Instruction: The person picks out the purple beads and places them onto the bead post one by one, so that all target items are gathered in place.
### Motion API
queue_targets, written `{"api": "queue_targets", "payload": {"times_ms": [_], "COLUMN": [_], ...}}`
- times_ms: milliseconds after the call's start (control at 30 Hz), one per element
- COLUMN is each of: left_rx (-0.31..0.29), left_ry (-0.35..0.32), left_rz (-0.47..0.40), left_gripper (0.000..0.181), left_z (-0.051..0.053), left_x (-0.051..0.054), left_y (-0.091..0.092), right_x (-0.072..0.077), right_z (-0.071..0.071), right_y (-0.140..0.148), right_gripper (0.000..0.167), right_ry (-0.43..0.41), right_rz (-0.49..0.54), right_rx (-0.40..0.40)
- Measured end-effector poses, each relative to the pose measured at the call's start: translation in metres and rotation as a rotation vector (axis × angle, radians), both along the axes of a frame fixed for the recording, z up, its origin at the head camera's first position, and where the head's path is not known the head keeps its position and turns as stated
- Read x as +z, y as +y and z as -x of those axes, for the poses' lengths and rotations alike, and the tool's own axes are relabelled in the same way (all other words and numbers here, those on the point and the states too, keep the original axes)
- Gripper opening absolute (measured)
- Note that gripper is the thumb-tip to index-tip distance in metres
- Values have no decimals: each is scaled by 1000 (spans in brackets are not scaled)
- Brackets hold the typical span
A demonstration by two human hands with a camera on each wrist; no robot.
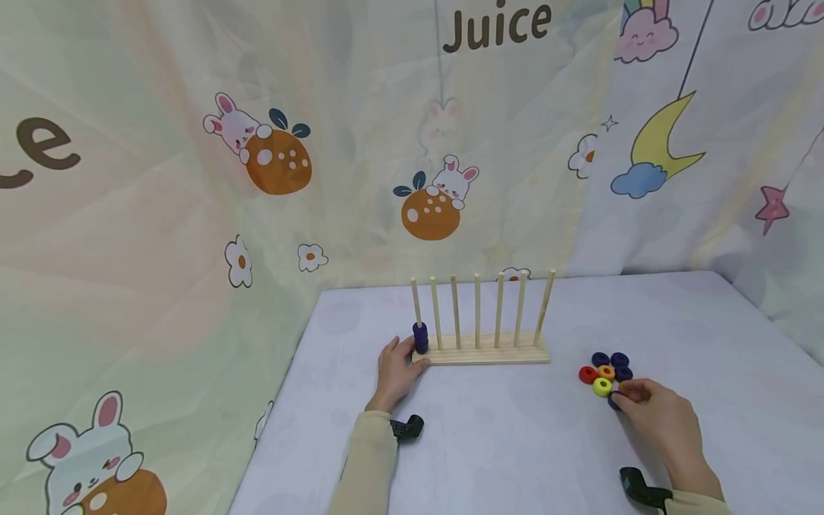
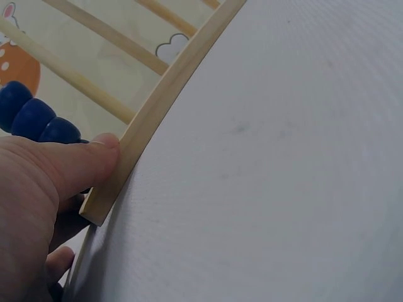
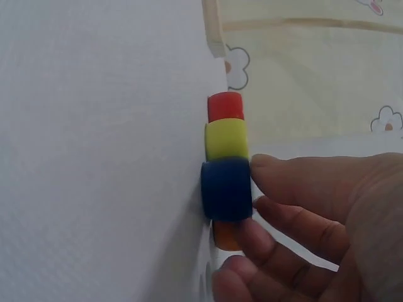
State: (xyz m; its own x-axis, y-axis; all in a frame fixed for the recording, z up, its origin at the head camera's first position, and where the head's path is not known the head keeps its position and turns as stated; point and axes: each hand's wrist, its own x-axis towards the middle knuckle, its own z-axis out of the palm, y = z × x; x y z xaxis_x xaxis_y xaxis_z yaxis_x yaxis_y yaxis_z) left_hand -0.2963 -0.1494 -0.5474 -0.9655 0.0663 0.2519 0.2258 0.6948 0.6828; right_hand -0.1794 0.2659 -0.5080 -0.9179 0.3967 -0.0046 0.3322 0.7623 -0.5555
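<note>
A wooden peg rack with several upright pegs stands on the table, and dark blue rings are stacked on its leftmost peg. My left hand grips the left end of the base, its thumb against the front edge in the left wrist view. To the right of the rack, my right hand pinches a blue ring at the near side of a loose cluster. That cluster holds a red ring, a yellow ring, orange rings and other dark blue rings.
A white cloth covers the table. Behind and to the left hangs a printed curtain with rabbits, oranges and flowers. Black devices are worn at the left wrist and the right wrist.
</note>
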Motion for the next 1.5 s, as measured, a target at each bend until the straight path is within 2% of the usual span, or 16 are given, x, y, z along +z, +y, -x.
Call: {"api": "queue_targets", "payload": {"times_ms": [333,667,1500], "left_rx": [-5,-4,-4], "left_ry": [14,4,-3], "left_rz": [-3,6,3], "left_gripper": [60,60,59], "left_z": [0,0,1], "left_x": [-1,-1,0], "left_y": [0,0,0], "right_x": [0,-2,4], "right_z": [1,1,3], "right_y": [-2,0,-9], "right_gripper": [54,54,56], "right_ry": [-125,-140,50], "right_rz": [6,2,119], "right_rx": [34,49,-85]}}
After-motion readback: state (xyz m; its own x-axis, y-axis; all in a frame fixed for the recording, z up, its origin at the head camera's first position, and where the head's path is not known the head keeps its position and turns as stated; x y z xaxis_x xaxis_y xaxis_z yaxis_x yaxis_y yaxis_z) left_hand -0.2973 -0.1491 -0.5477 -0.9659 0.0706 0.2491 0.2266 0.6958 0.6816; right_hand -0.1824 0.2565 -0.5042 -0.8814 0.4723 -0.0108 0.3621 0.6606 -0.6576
